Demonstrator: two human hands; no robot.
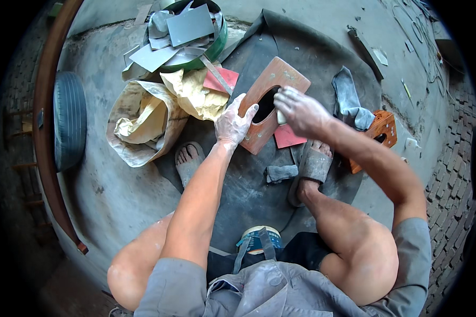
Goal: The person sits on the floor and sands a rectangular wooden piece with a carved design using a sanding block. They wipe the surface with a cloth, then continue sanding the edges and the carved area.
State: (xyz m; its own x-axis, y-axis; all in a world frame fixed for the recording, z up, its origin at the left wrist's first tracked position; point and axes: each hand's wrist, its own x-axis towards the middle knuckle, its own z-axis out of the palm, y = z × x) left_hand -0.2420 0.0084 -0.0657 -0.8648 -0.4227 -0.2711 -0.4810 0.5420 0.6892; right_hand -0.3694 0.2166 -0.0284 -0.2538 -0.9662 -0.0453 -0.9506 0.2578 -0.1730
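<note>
A reddish-brown wooden board (276,68) with a large dark oval hole is tilted in front of me, pale patches on its face. My left hand (235,120), dusted white, grips its left edge, the thumb lying near the hole. On the opposite side, my right hand (303,111) has its fingers curled round a small pale pad (281,118), held at the board's right edge by the hole. Most of the pad is hidden under the fingers. Just below that hand lies a red sheet (288,137), probably sandpaper.
Dark matting (238,195) covers the floor. At upper left stand a green bucket (220,39) of scrap sheets and an open sack (143,150) with yellowish paper. A grey cloth (345,90) and another holed wooden piece (387,124) lie right. A grey block (281,173) is near my foot.
</note>
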